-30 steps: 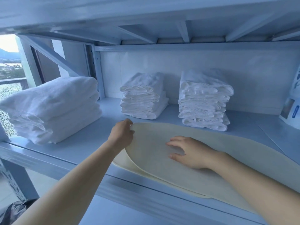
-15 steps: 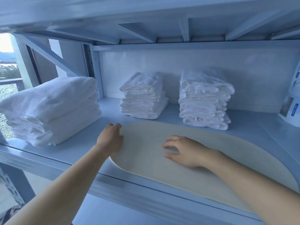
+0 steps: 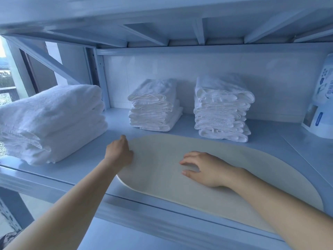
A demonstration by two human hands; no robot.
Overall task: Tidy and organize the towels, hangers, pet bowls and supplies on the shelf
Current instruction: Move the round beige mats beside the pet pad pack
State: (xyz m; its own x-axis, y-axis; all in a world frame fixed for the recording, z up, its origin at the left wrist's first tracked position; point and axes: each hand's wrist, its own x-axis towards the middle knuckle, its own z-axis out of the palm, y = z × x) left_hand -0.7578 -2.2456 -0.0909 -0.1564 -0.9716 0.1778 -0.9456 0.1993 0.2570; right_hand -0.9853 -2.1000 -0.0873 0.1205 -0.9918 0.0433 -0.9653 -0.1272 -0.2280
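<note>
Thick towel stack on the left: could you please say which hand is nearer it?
Left. The left hand is just right of the thick towel stack; the right hand rests farther right on the mat.

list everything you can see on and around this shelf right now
shelf: 1, pale blue, fills the view, with another level above
large towel stack: 1, white, left end of shelf
small towel stacks: 2, white, at the back, one centre, one to its right
oval mat: 1, cream, flat along the front of the shelf
printed package: 1, white with blue print, far right edge, partly cut off
window: 1, bright, far left beyond the shelf frame
left hand: 1, at the mat's left edge, fingers curled, grip unclear
right hand: 1, fingers spread, resting on the mat
</note>
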